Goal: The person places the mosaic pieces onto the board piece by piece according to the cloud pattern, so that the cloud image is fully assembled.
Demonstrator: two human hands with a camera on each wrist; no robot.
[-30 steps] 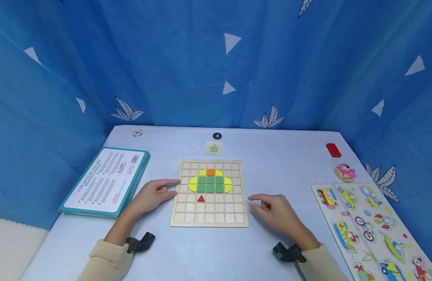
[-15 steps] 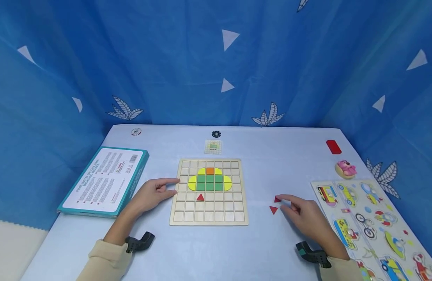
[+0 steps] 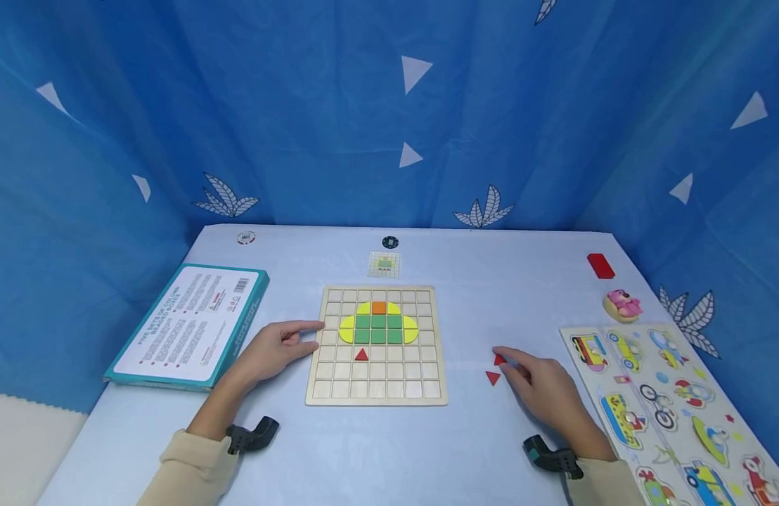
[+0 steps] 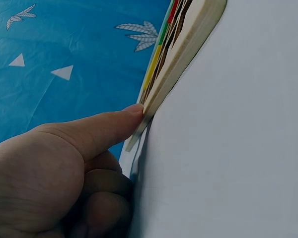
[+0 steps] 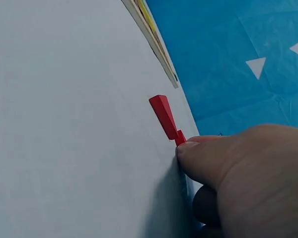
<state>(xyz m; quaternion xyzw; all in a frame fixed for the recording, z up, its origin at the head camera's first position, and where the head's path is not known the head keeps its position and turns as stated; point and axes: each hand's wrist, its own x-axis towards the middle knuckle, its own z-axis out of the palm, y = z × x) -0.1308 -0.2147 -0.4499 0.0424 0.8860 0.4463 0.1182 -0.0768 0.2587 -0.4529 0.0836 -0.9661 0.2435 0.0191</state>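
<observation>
My left hand [image 3: 269, 351] touches the left edge of the wooden grid board [image 3: 378, 393], thumb and index finger straight. In the left wrist view the thumb presses the board's edge [image 4: 175, 64]. On the board lie green squares [image 3: 378, 329], an orange square [image 3: 380, 308], yellow rounded pieces [image 3: 346, 329] and a red triangle [image 3: 361, 355]. Right of the board, my right hand [image 3: 541, 388] pinches a red triangle [image 3: 499, 360] between thumb and index finger, close to the tabletop. Another red triangle [image 3: 493, 379] lies just beside it, also seen as a red piece [image 5: 163, 117] in the right wrist view.
A teal-edged box [image 3: 190, 327] lies at the left. Behind the board are a small pattern card [image 3: 384, 265] and a dark round chip [image 3: 390, 242]. A picture puzzle board [image 3: 674, 407], a pink figure [image 3: 623, 306] and a red block [image 3: 601, 266] lie at the right.
My right hand has moved from beside the board's right edge to the loose red triangles, and its fingers have closed around one. The left hand has stayed at the board's edge.
</observation>
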